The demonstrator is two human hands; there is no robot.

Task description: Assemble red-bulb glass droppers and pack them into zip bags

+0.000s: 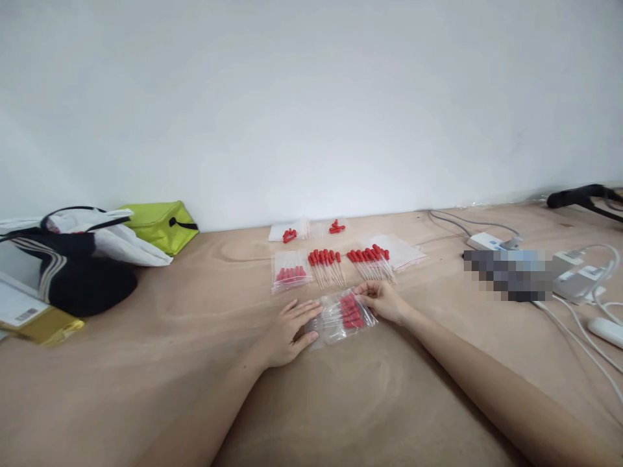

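Observation:
A clear zip bag (333,329) lies on the table with several red-tipped sticks (351,311) inside, their red ends toward the right. My left hand (288,334) rests flat at the bag's left end, fingers spread. At the upper right corner, the fingertips of my right hand (382,301) are closed on the bag's edge. Just beyond lie two fanned bunches of pale sticks with red tips, a left bunch (325,259) and a right bunch (370,256). Another filled zip bag (291,271) sits to their left.
Loose red caps lie at the back in a left pile (289,235) and a right pile (336,227), on flat plastic bags. More bags (403,253) lie at right. A green bag (158,224) and black cap (90,279) stand left; power strips (579,282) and cables lie right.

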